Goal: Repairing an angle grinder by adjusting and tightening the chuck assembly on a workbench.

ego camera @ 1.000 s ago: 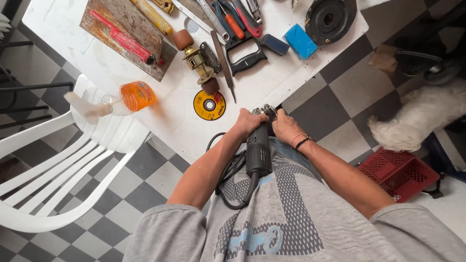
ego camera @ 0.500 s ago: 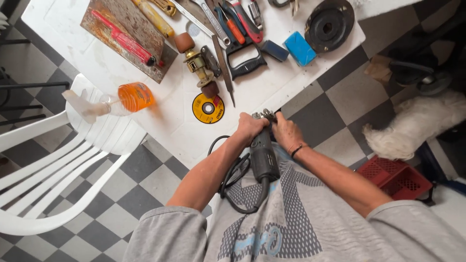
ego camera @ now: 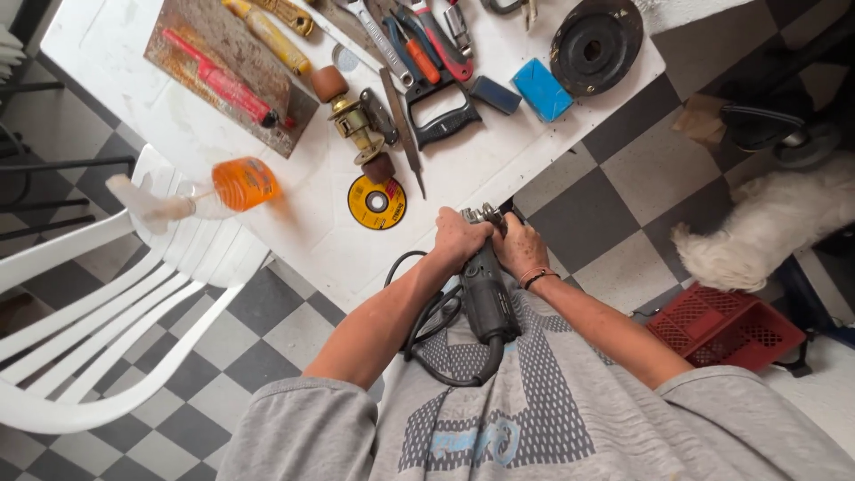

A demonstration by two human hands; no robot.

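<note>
Head view, looking down over a white table (ego camera: 294, 240). A dark angle grinder (ego camera: 485, 294) is held at the table's near edge, against the person's grey shirt, its black cord (ego camera: 427, 343) looping below. The left hand (ego camera: 459, 239) wraps the grinder's front end, fingers closed around it; the right hand (ego camera: 519, 248) presses on the same end from the other side, fingers curled on the metal head. On the table just beyond the hands lies a yellow cutting disc (ego camera: 377, 202); farther in sit a brass door knob set (ego camera: 356, 120) and a black handsaw handle (ego camera: 443, 111). A white dog (ego camera: 766, 227) stands on the checkered floor, well apart from the table.
</note>
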